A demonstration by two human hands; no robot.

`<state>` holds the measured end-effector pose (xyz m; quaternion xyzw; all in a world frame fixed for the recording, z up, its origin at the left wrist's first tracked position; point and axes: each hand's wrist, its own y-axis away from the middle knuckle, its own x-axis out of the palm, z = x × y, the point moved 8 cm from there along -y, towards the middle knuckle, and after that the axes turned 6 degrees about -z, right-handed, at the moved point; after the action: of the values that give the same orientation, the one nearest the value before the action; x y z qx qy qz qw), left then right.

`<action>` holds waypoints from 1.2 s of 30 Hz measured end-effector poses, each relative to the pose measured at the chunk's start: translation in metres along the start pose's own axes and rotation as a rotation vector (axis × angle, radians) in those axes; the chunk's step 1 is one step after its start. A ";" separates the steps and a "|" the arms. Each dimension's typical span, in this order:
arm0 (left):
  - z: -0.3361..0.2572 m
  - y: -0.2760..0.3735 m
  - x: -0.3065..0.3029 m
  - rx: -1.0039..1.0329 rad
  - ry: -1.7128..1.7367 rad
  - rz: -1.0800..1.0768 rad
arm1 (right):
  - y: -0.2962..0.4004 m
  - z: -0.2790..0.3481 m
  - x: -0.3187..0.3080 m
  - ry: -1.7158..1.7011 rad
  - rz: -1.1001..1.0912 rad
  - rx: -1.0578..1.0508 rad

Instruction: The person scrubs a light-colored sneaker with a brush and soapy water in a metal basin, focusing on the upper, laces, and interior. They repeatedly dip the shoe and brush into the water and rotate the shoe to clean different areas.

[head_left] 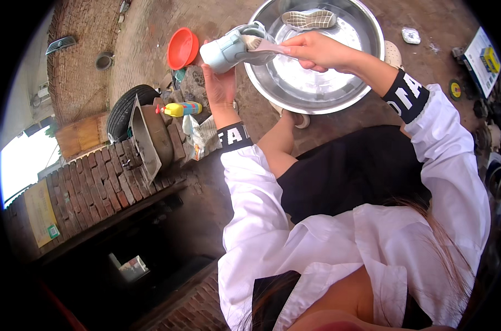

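Observation:
My left hand (220,85) holds a pale blue-white sneaker (222,53) up at the left rim of a large metal basin (312,103). In my right hand (316,51) is the handle of a scrub brush (263,44), its pale bristles against the side of the shoe near the opening. A second shoe (309,20) lies on its side in the basin, its patterned sole facing me. Shallow water seems to cover the basin's bottom, though glare makes this hard to tell.
An orange-red plastic bowl (183,48) sits left of the shoe. Nearer are a yellow bottle (183,109), a crumpled plastic bag (200,134), a stone sink (149,140) and a black tire (128,109). On the right, a box (482,62) stands near the clutter.

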<state>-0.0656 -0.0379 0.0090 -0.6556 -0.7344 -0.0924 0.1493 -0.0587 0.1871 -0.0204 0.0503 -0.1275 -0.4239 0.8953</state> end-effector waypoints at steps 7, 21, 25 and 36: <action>-0.008 -0.006 -0.003 0.118 -0.025 -0.023 | 0.018 0.014 0.028 -0.388 0.175 0.178; 0.034 -0.008 0.033 -0.003 0.050 -0.083 | 0.017 0.042 0.008 0.385 -0.218 -0.284; 0.039 -0.014 -0.002 -0.187 0.039 -0.238 | 0.028 0.039 0.022 1.098 -0.185 -0.534; 0.033 -0.027 -0.021 -0.175 0.029 -0.196 | 0.026 0.018 0.022 0.798 -0.193 -0.455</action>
<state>-0.0940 -0.0497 -0.0272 -0.5897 -0.7820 -0.1795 0.0924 -0.0307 0.1864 0.0059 0.0234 0.3280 -0.4698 0.8192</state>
